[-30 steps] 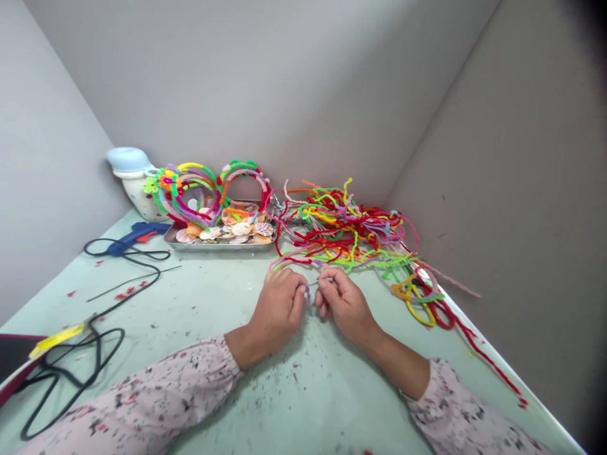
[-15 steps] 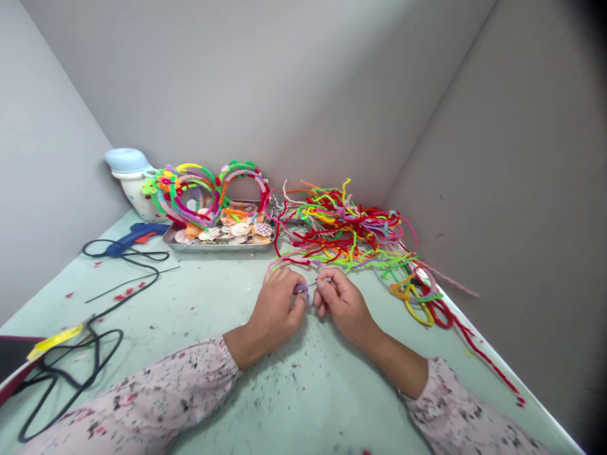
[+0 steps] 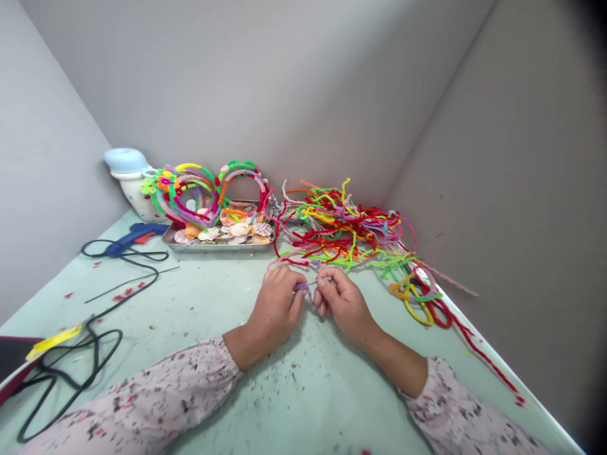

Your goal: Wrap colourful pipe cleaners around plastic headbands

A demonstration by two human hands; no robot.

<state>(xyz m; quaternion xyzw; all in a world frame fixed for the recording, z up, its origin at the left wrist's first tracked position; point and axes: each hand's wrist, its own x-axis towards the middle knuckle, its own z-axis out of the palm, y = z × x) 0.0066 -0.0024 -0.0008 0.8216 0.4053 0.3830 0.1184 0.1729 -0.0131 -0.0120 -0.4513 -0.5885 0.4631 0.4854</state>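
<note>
My left hand [image 3: 275, 306] and my right hand [image 3: 342, 299] meet at the middle of the pale green table [image 3: 199, 303], fingers pinched together. Between them is a short purple pipe cleaner [image 3: 303, 288], bent and held by both hands. A thin bare wire end pokes out by my right fingertips. Just beyond the hands lies a tangled heap of pipe cleaners [image 3: 346, 234] in red, green, yellow and purple.
A metal tray [image 3: 220, 243] of seashells with pipe-cleaner headbands [image 3: 203, 189] stands at the back. A blue glue gun [image 3: 133, 235] with its black cord [image 3: 95, 328] lies at the left, beside a white jar [image 3: 130, 180]. Grey walls close in behind and right.
The purple pipe cleaner has been bent from hanging down between the hands to lying curled against my left fingers. Both hands stayed in place.
</note>
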